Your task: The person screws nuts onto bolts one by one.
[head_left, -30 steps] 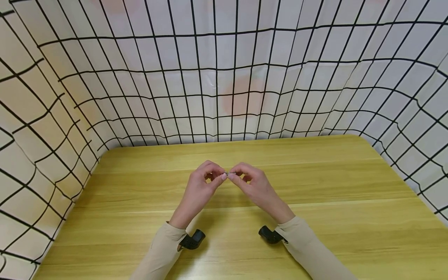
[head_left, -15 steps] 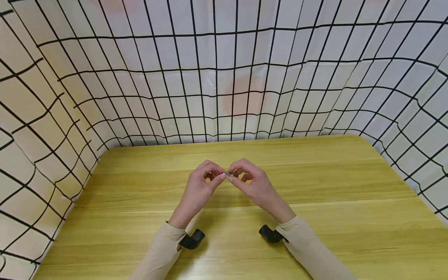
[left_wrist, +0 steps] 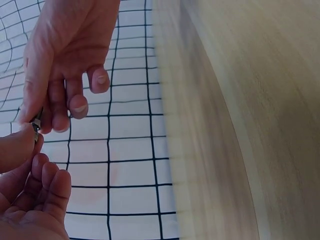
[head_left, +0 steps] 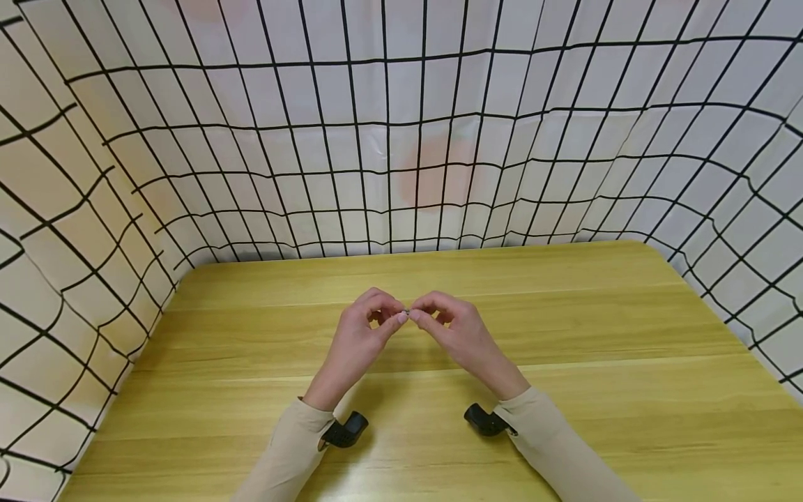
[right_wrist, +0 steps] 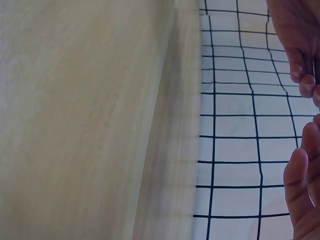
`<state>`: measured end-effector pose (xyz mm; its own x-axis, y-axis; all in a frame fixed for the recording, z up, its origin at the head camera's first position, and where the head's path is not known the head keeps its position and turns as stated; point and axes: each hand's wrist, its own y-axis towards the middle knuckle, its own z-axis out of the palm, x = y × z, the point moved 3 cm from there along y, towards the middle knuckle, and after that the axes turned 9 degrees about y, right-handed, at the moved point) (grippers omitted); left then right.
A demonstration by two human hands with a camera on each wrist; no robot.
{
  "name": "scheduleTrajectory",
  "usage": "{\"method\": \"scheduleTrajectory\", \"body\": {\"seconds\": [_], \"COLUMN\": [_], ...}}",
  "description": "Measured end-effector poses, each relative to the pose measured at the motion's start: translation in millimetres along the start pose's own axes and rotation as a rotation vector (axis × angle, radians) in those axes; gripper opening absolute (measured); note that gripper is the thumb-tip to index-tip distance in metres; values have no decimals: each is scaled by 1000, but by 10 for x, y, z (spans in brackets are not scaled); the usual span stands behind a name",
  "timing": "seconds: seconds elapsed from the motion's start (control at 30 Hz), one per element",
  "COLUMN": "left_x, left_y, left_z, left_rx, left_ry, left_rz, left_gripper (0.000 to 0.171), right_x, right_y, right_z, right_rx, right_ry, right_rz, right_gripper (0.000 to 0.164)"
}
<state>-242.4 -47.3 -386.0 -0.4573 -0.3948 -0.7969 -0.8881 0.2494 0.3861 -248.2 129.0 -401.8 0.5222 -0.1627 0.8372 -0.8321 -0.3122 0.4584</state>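
Where grid-patterned cloth [head_left: 401,139] encloses it, wooden table [head_left: 564,390] stands.

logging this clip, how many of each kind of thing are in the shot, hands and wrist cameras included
hands: 2, left hand and right hand
small metal piece pinched between them: 1
black wrist cameras: 2, and
wooden table: 1
total: 6

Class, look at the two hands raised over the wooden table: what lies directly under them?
Under the left hand and right hand, which pinch a small metal piece, only the bare yellow wooden table and their shadow show. The fingers cover most of the piece.
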Motion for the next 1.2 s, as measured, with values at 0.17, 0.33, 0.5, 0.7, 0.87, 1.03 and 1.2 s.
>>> {"method": "scheduleTrajectory", "body": {"seconds": [0.17, 0.33, 0.5, 0.7, 0.87, 1.03, 1.2], "left_x": [14, 16, 21, 24, 16, 19, 18], "left_y": [-2, 6, 9, 7, 11, 9, -1], "left_z": [-7, -22, -26, -26, -21, -8, -4], "left_rx": [1, -4, -3, 2, -2, 10, 10], "left_ry": [16, 39, 36, 31, 33, 30, 30], "left_rz": [10, 8, 3, -10, -7, -7, -9], "left_gripper": [1, 6, 5, 5, 5, 5, 5], "right_x": [1, 65, 166, 77, 15, 9, 2], "right_y": [-2, 2, 14, 21, 15, 12, 4], "right_z": [1, 6, 27, 24, 11, 1, 6], "right_rx": [-1, -5, 5, 4, 11, 2, 5], "right_ry": [3, -7, -37, -72, -59, -45, -51], "right_rz": [10, -9, -102, -109, -68, -41, -19], "right_gripper": [8, 24, 26, 21, 10, 6, 7]}}
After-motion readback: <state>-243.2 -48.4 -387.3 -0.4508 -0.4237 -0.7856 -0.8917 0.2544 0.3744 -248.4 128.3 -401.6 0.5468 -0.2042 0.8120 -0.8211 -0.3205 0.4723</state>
